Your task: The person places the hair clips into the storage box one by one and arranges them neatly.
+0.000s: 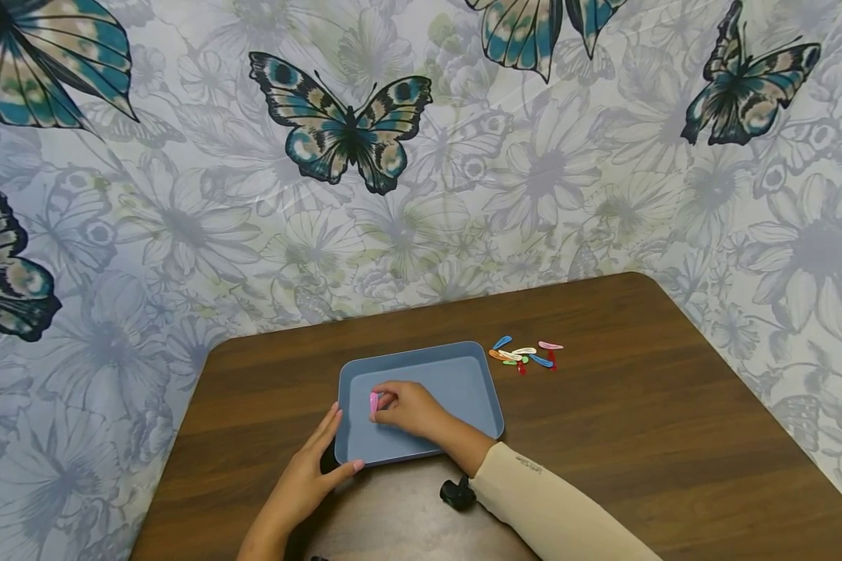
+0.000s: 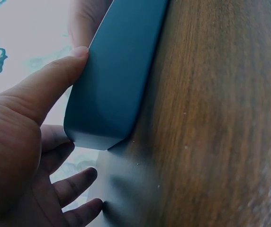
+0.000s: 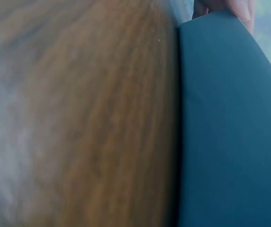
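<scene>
Over the left part of a blue-grey tray (image 1: 435,389), my right hand (image 1: 410,409) pinches a pink snap hair clip (image 1: 374,402) between thumb and fingers. The clip stands roughly upright in the head view. My left hand (image 1: 305,475) is at the tray's near left corner, its fingers straight along the left side and its thumb on the near rim. In the left wrist view the thumb (image 2: 62,78) touches the tray's edge, while the lower fingers spread below the corner. The right wrist view shows the tray's outer wall (image 3: 230,127); the right hand is out of that view.
Several colourful hair clips (image 1: 526,353) lie in a loose pile right of the tray. Everything stands on a brown wooden table (image 1: 638,421) with rounded corners. Behind it hangs a butterfly-patterned backdrop (image 1: 351,140). A black device (image 1: 458,494) sits at the right wrist.
</scene>
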The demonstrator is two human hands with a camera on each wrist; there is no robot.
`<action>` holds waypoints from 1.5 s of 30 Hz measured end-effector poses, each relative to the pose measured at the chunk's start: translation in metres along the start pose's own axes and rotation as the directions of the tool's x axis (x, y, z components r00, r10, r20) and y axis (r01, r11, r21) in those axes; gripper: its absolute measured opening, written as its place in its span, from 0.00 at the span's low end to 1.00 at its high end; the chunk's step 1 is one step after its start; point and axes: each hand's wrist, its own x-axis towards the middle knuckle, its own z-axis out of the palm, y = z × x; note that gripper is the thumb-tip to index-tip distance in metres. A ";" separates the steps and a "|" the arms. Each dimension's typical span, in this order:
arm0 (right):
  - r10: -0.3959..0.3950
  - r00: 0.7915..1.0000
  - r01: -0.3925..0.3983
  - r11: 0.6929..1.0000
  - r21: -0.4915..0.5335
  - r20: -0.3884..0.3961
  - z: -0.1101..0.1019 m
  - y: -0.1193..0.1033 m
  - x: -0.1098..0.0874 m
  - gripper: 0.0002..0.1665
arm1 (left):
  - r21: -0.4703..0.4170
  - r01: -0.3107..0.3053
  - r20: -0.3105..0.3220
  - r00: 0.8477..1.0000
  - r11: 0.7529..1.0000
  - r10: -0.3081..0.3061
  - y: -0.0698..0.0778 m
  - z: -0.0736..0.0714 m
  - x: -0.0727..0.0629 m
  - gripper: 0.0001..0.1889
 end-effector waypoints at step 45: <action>-0.019 1.000 0.026 0.923 -0.384 0.023 0.019 -0.003 0.016 0.28 | 0.004 -0.015 -0.014 1.000 1.000 0.015 0.001 0.002 0.000 0.52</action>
